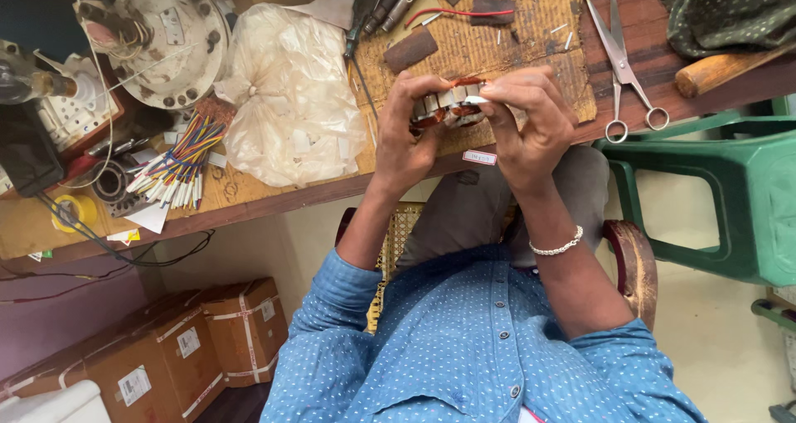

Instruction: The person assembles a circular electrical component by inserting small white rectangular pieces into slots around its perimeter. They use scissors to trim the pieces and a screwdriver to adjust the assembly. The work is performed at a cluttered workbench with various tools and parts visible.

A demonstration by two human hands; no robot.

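Both hands on the wound stator [448, 108], held up over the worktop [249, 195] near edge. Left hand [402, 137] clamps it steady; right hand [526, 124] fingers pinch a white strip at its slots.

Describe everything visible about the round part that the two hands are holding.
The motor stator is a small ring of grey metal teeth with copper-coloured winding showing at its top and left. It is held above the bench edge, the left hand gripping its left side, the right hand covering its right, fingers pinching a white strip against it.
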